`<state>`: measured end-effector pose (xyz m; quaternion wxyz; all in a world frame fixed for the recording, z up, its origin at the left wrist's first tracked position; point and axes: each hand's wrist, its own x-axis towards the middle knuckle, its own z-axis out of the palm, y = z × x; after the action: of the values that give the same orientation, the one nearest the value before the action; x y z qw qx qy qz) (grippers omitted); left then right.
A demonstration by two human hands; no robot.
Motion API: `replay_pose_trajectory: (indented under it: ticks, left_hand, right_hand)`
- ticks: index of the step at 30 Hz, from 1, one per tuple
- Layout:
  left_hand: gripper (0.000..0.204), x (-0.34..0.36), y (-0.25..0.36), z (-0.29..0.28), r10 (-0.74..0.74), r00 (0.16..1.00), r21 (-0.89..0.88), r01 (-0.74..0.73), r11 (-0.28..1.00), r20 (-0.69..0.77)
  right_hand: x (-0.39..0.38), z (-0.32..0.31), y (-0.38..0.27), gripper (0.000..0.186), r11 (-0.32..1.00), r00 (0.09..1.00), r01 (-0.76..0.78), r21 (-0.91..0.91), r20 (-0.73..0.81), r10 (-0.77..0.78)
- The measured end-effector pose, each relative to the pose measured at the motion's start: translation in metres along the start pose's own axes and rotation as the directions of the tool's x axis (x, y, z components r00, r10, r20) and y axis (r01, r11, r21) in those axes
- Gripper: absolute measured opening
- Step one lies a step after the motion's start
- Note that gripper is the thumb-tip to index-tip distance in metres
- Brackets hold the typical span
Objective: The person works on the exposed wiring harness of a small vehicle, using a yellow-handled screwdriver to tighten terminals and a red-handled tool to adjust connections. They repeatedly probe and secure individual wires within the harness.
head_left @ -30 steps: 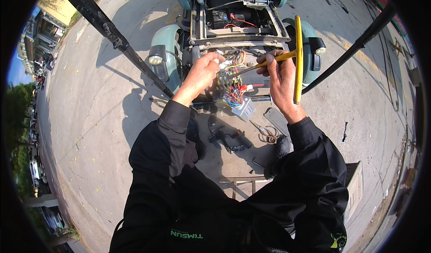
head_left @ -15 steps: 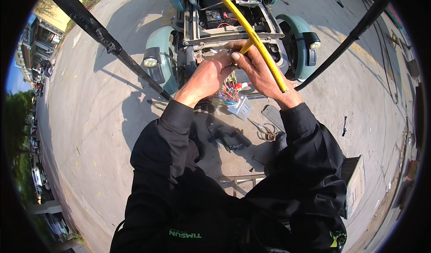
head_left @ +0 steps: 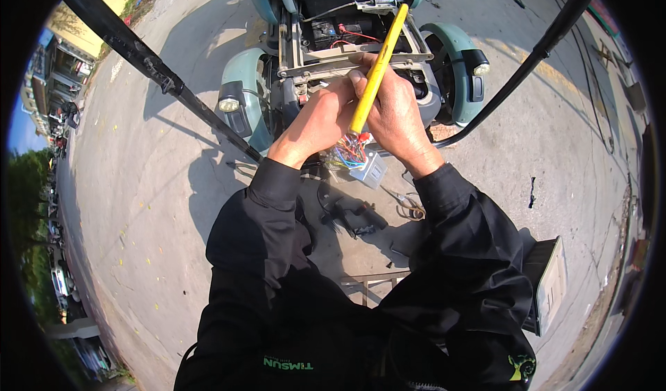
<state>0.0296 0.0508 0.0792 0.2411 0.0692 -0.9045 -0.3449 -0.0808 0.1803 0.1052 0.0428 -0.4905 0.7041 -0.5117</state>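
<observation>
My right hand (head_left: 397, 117) grips a yellow T-handled tool (head_left: 381, 61), whose crossbar now slants from the vehicle's frame (head_left: 319, 68) down over the wiring. My left hand (head_left: 322, 117) is closed against my right hand, its fingertips and whatever they hold hidden. Just below both hands is a tangle of coloured wires (head_left: 350, 151) with a red connector, next to a grey plastic box (head_left: 368, 171). Beyond them, a black battery (head_left: 324, 34) with red cables sits in the frame.
Teal fenders with lamps (head_left: 244, 113) flank the frame. Black poles (head_left: 177, 86) slant down on both sides. On the concrete ground (head_left: 146, 224) lie scissors (head_left: 413, 209) and dark parts (head_left: 343, 210); a case (head_left: 548, 283) stands at lower right.
My right hand has moved inward and turned the yellow tool, swinging its crossbar from upright at the right to slanting over the middle. My left hand has shifted slightly right, against the right.
</observation>
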Motion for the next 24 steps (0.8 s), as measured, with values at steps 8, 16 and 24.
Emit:
replay_pose_trajectory:
  ticks: [8, 16, 24]
  left_hand:
    - [0.032, 0.004, -0.008, 0.008, 0.096, 0.987, 0.177, -0.072, 0.982, -0.130]
    - [0.022, 0.005, 0.000, -0.006, -0.061, 0.996, -0.148, 0.069, 0.987, 0.063]
    - [0.030, 0.011, -0.003, -0.003, -0.044, 0.999, 0.159, 0.048, 0.986, -0.028]
  right_hand:
    - [-0.002, 0.003, -0.007, 0.029, 0.995, 0.991, 0.006, 0.103, -0.135, 0.008]
    - [0.001, 0.008, -0.001, 0.030, 0.979, 0.974, 0.153, 0.132, -0.187, -0.127]
    - [-0.005, 0.009, -0.006, 0.031, 1.000, 0.998, 0.028, 0.009, -0.064, -0.028]
